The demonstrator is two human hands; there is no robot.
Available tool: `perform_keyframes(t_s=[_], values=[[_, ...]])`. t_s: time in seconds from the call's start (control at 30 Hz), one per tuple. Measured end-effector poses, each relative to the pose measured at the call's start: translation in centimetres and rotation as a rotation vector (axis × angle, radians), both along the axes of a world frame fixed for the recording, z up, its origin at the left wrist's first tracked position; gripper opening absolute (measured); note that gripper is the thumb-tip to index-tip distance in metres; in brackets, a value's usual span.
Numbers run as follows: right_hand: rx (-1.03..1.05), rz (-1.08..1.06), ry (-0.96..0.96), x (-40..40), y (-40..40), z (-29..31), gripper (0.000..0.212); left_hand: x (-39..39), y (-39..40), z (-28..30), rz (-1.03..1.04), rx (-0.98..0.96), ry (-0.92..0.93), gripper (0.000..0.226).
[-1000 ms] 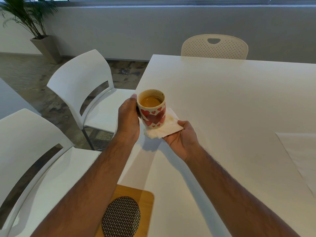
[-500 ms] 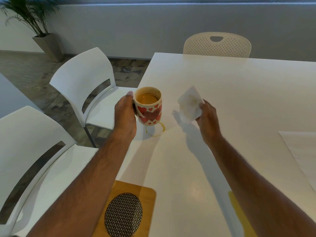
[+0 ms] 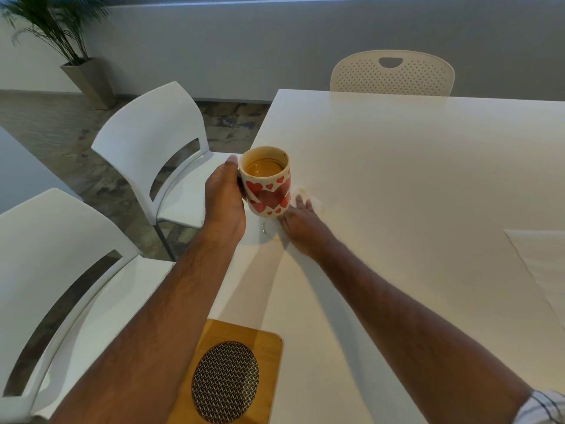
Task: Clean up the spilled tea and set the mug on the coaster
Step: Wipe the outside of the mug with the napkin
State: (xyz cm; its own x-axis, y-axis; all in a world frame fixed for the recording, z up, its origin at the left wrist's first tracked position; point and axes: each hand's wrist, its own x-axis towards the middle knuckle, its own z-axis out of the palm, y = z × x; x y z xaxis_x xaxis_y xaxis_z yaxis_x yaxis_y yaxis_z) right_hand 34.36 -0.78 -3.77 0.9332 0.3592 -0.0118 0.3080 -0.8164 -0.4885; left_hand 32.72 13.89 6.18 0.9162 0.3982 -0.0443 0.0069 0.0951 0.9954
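My left hand (image 3: 225, 203) grips a white mug (image 3: 266, 182) with red hearts, full of brown tea, and holds it lifted above the white table (image 3: 397, 166) near its left edge. My right hand (image 3: 301, 221) presses a white napkin (image 3: 318, 203) flat on the table just right of the mug; most of the napkin is hidden under the fingers. Part of a brown tea ring (image 3: 267, 232) shows on the table below the mug. A wooden coaster (image 3: 263, 341) with a dark woven oval lies at the near table edge.
Two white chairs (image 3: 159, 142) (image 3: 55, 270) stand left of the table, and a perforated cream chair (image 3: 391, 73) at its far side. A flat white sheet (image 3: 541, 258) lies at the table's right. A potted plant (image 3: 70, 41) stands at the far left.
My right hand took the napkin from under the mug, raised it to the right, then brought it down flat onto the table beside the tea ring. The mug stayed lifted.
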Motion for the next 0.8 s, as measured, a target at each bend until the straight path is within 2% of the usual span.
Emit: perform_keyframes(t_s=[0.2,0.37,0.47,0.63,0.7,0.8], values=[[0.024,0.119,0.045,-1.5,1.1,0.7,0.043,0.4,0.1,0.4,-0.007,0.02,-0.004,0.021],[-0.137,0.303,0.054,-4.1,-0.5,3.2,0.046,0.6,0.0,0.5,-0.033,0.021,-0.004,0.021],[-0.151,0.368,0.031,-5.5,-2.2,3.2,0.046,0.6,0.1,0.3,-0.046,0.031,-0.003,0.021],[-0.075,0.297,0.137,-7.0,-6.2,2.7,0.044,0.6,0.0,-0.2,-0.029,0.019,0.025,0.022],[-0.026,0.238,0.129,-7.1,-8.0,3.9,0.038,0.7,0.0,-0.4,-0.033,0.027,0.033,0.023],[0.195,0.074,0.023,-5.9,-10.7,5.3,0.035,0.6,0.0,-0.9,-0.049,0.046,0.057,0.027]])
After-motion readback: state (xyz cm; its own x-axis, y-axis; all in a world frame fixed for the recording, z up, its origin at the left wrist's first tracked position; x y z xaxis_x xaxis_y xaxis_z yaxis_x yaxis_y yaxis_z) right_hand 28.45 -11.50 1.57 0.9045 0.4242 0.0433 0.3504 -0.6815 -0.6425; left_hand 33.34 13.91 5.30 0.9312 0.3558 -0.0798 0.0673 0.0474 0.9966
